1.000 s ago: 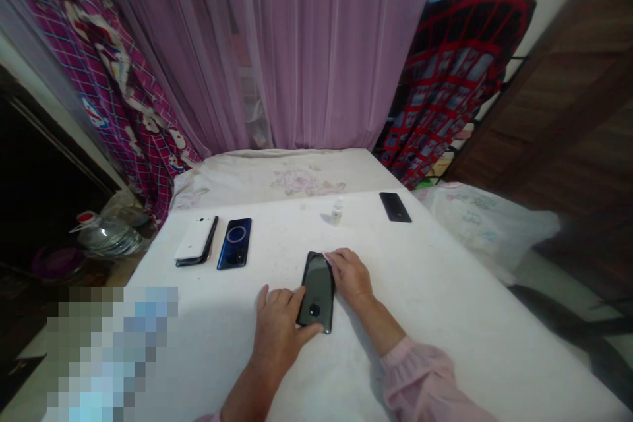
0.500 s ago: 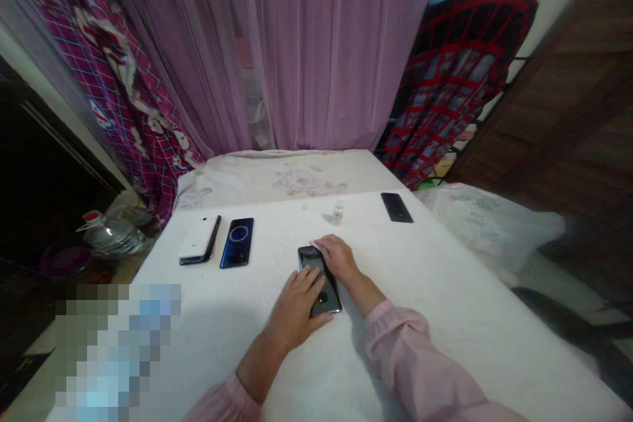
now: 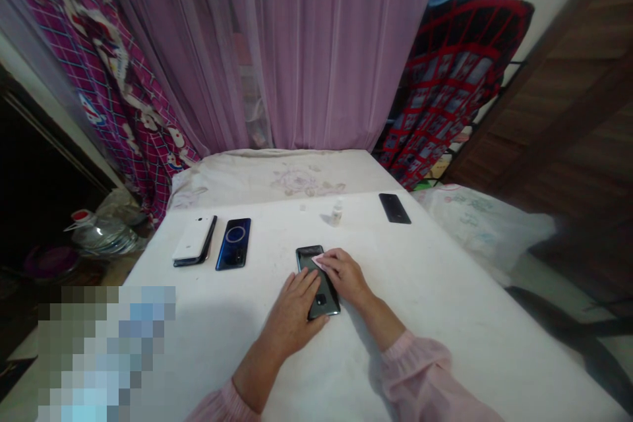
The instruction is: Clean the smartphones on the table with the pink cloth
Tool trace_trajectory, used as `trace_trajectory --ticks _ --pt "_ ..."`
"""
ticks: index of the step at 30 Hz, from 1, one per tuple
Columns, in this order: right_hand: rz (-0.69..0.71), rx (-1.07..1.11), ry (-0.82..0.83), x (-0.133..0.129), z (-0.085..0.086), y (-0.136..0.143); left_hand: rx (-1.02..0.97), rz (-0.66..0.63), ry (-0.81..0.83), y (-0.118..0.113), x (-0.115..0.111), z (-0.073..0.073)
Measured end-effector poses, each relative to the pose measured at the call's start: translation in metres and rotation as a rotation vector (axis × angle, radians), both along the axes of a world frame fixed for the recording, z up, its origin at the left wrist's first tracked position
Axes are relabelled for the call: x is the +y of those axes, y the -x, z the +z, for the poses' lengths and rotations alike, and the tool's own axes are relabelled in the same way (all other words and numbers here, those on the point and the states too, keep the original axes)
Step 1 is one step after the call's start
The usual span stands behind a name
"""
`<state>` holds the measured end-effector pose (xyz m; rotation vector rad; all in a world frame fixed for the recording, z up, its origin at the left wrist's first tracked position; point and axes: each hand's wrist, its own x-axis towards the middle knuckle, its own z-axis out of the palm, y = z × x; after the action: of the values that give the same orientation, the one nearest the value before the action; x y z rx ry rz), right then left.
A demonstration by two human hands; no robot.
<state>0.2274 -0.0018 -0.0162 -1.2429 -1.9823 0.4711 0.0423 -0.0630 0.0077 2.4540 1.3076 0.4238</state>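
Your L hand (image 3: pixel 293 306) lies spread on the dark phone (image 3: pixel 324 288), thumb nr its near edge; your R hand (image 3: pixel 345 275) pinches a pink cloth (image 3: pixel 318 260) by the phone's far end, phone flat on table (image 3: pixel 420 316)

Worktop (image 3: pixel 425 343): white cloth (image 3: pixel 450 290), floral print (image 3: pixel 297 180) at the far end
Left side: white phone (image 3: pixel 194 237) stacked on a darker phone (image 3: pixel 188 263), blue phone (image 3: pixel 233 245) just beside
Middle: dark green phone (image 3: pixel 327 289), back up, camera end nearest
Past it: small upright bottle (image 3: pixel 337 214), and a tiny pale piece (image 3: pixel 302 208) to its left
Far right: black phone (image 3: pixel 395 208) near the edge
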Motion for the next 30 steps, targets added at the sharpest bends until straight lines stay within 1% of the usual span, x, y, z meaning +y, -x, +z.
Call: trace_trajectory --ticks 5,8,12,15,22,25,30 --pt "-0.162 -0.1 0.013 0.023 0.001 0.006 -0.014 -0.01 -0.019 0.001 0.001 -0.004" --pt "-0.209 -0.166 0.013 0.029 0.004 0.01 -0.008 -0.007 -0.015 0.001 0.001 -0.004" --pt "-0.192 -0.187 -0.028 0.023 0.004 0.009 0.007 0.001 -0.012 0.001 0.001 -0.003" --pt "-0.17 -0.176 -0.042 0.012 0.002 0.006 0.001 -0.005 -0.018 0.001 0.001 -0.002" --pt "-0.177 -0.189 -0.032 -0.014 0.003 0.002 0.004 -0.005 0.009 0.0 0.001 0.002" --pt "-0.206 -0.218 -0.021 -0.014 0.003 0.004 0.004 -0.004 0.011 0.0 0.001 0.003" --pt "-0.266 -0.257 -0.015 0.004 0.004 0.012 -0.002 -0.009 0.008 0.0 0.001 0.001"
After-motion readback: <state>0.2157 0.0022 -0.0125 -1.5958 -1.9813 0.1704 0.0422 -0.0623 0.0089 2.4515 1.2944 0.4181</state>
